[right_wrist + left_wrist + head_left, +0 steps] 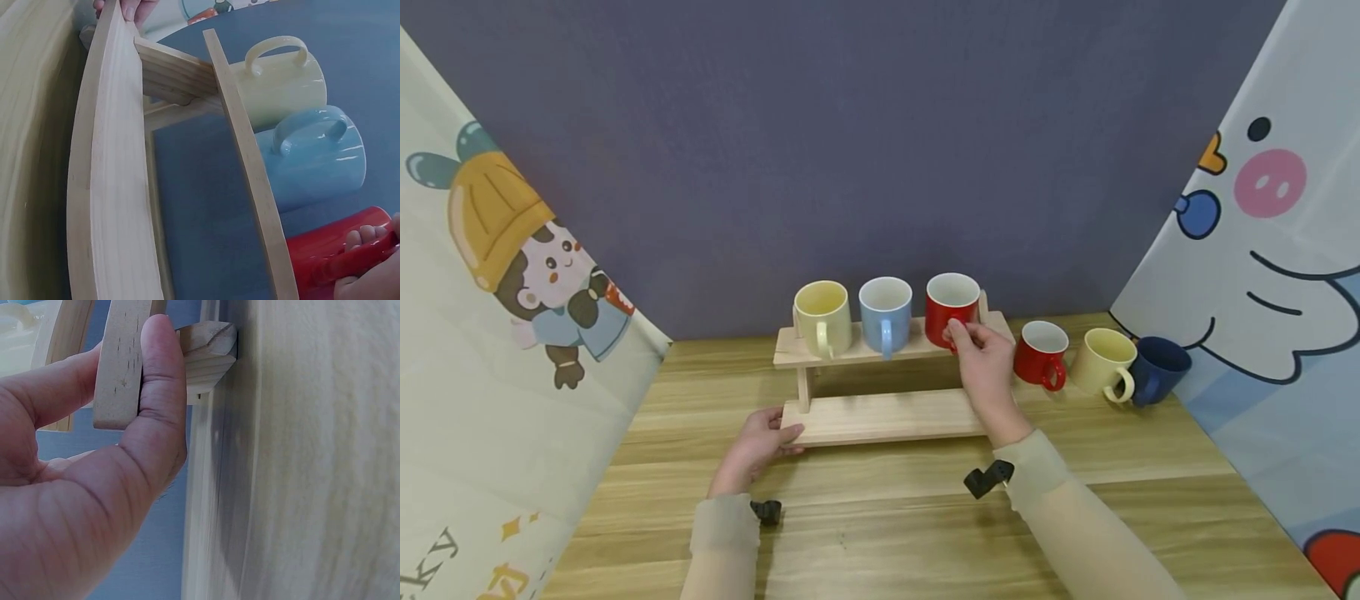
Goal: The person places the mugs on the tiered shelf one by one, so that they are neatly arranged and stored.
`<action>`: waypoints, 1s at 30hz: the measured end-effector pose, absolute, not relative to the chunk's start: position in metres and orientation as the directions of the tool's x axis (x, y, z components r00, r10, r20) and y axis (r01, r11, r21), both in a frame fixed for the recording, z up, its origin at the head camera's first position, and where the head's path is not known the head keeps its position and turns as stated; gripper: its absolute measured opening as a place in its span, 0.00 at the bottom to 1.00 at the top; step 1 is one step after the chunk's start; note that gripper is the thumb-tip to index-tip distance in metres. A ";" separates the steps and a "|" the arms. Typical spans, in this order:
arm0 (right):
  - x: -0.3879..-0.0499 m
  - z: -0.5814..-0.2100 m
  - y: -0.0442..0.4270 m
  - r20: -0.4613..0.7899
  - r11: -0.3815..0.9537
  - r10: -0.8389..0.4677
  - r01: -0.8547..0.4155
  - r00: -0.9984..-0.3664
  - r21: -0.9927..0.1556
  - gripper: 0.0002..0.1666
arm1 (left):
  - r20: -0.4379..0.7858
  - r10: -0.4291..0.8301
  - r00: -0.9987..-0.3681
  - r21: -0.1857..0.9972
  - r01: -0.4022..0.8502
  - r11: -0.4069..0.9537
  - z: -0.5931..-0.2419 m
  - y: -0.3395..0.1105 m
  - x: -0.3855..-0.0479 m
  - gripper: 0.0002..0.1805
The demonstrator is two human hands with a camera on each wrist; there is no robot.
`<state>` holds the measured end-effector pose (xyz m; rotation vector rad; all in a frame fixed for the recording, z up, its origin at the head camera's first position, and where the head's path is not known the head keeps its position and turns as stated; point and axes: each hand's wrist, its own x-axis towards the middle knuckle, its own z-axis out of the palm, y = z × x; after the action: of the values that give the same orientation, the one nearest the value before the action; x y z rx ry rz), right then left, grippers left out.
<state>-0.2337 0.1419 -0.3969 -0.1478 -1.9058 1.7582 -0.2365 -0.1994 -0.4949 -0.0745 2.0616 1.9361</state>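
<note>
A two-tier wooden rack [880,417] stands on the table, its upper shelf bearing a yellow mug [823,321], a light blue mug [886,317] and a red mug [951,304]. The right hand [988,379] pinches the red mug's handle, seen also in the right wrist view with the red mug [312,250] on the upper board. At the lower shelf's left end, the left hand [760,446] grips the board; in the left wrist view, thumb and fingers of the left hand [94,469] hold the board end [119,369] between them.
On the table [880,517], right of the rack, are a second red mug [1033,362], a second yellow mug [1093,367] and a dark blue mug [1161,371], which leans. A dark wall [865,150] rises behind; printed panels flank both sides.
</note>
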 end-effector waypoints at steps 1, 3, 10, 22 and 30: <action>-0.234 -0.398 0.143 0.304 0.142 0.425 -0.269 -0.853 -0.953 0.16 | -0.259 0.174 -0.950 0.965 -0.247 0.084 -0.495 -0.199 -0.236 0.28; -0.235 -0.400 0.146 0.301 0.145 0.420 -0.264 -0.856 -0.954 0.17 | -0.257 0.177 -0.950 0.966 -0.245 0.087 -0.495 -0.200 -0.236 0.28; -0.237 -0.404 0.151 0.344 0.223 0.425 -0.272 -0.837 -0.936 0.20 | -0.252 0.189 -0.949 0.967 -0.239 0.089 -0.494 -0.200 -0.235 0.29; -0.230 -0.408 0.163 0.367 0.264 0.379 -0.281 -0.849 -0.923 0.20 | -0.258 0.166 -0.952 0.965 -0.245 0.093 -0.498 -0.201 -0.237 0.29; -0.222 -0.411 0.186 0.376 0.259 0.385 -0.292 -0.843 -0.921 0.19 | -0.265 0.158 -0.951 0.963 -0.252 0.098 -0.498 -0.200 -0.237 0.31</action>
<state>-0.2216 0.1862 -0.4114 -0.0842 -1.9930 1.6313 -0.2368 -0.1996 -0.4979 -0.0930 2.0798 1.9240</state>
